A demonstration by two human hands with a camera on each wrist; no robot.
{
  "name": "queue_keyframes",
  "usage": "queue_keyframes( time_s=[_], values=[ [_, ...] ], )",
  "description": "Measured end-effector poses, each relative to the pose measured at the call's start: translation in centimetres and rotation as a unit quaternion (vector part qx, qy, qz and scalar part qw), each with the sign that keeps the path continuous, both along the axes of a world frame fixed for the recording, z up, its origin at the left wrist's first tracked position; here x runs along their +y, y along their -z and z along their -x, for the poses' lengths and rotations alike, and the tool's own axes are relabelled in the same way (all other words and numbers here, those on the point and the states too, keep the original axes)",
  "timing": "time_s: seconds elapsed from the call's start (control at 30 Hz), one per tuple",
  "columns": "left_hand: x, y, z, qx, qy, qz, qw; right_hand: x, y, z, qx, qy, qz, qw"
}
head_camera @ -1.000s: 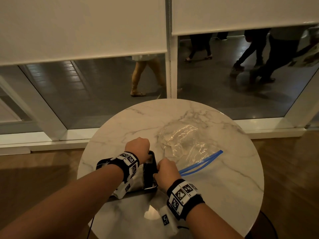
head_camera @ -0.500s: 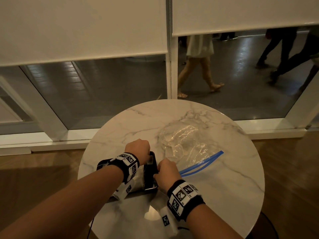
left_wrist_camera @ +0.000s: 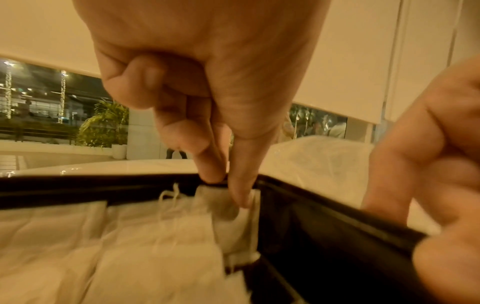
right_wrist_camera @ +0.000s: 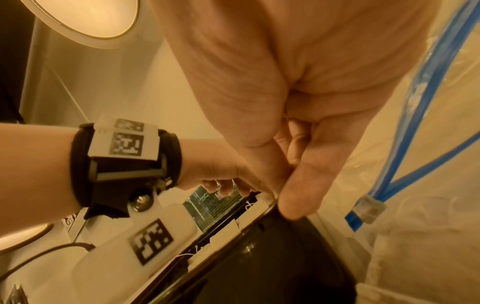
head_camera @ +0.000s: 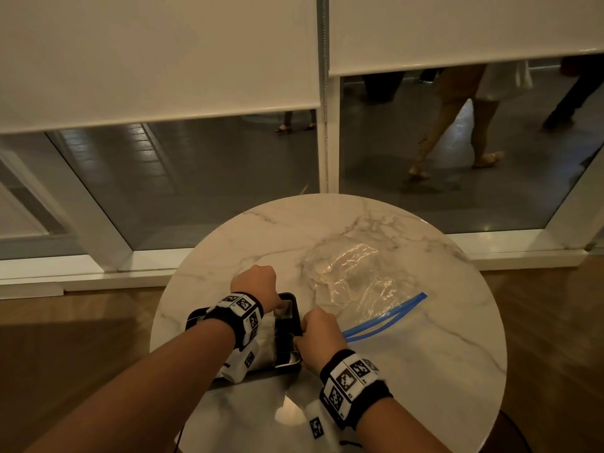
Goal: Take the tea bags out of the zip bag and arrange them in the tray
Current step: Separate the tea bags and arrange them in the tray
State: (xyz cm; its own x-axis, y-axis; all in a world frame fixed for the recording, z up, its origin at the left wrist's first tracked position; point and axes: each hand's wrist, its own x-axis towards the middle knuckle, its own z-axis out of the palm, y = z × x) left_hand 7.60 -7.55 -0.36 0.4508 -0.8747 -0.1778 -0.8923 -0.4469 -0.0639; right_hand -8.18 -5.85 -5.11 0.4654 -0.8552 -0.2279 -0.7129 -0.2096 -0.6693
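Observation:
A black tray (head_camera: 289, 363) sits at the near left of the round marble table (head_camera: 441, 354). Several white tea bags (left_wrist_camera: 142, 236) lie side by side in it. My left hand (left_wrist_camera: 228, 189) reaches down into the tray's far right corner, where thumb and forefinger pinch the top of an upright tea bag (left_wrist_camera: 233, 224). My right hand (right_wrist_camera: 283, 197) grips the tray's right rim (left_wrist_camera: 337, 222) between thumb and curled fingers. The clear zip bag (head_camera: 356, 276) lies crumpled to the right of the tray, its blue zip (head_camera: 385, 318) gaping; I cannot tell whether anything is inside.
The table stands by a floor-level window (head_camera: 212, 178) with white blinds (head_camera: 157, 53) half lowered. People's legs (head_camera: 457, 132) pass outside. Wooden floor (head_camera: 65, 338) surrounds the table. The near table edge lies under my forearms.
Both hands stay at the tray, hardly moved. Only the people outside the window have walked on.

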Motion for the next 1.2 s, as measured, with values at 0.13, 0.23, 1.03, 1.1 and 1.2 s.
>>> queue_keyframes(
  time_s=[0.13, 0.23, 1.03, 1.1, 1.2],
  values=[
    [0.9, -2.0, -0.3, 0.090, -0.020, 0.063, 0.994, 0.1, -0.1, 0.3, -0.003, 0.001, 0.003, 1.000],
    [2.6, -3.3, -0.6, 0.133, -0.039, 0.130, 0.982, 0.4, -0.1, 0.3, -0.009, 0.007, -0.002, 1.000],
    [14.4, 2.0, 4.4, 0.206, -0.024, 0.130, 0.970, 0.1, 1.3, 6.8, 0.086, -0.040, -0.076, 0.993],
    [14.3, 2.1, 4.4, 0.195, -0.019, 0.129, 0.972, 0.3, 1.2, 6.6, 0.091, -0.050, -0.082, 0.991],
    [14.2, 2.3, 4.5, 0.179, -0.013, 0.128, 0.976, 0.8, 1.1, 6.1, 0.103, -0.073, -0.092, 0.988]
  ],
)
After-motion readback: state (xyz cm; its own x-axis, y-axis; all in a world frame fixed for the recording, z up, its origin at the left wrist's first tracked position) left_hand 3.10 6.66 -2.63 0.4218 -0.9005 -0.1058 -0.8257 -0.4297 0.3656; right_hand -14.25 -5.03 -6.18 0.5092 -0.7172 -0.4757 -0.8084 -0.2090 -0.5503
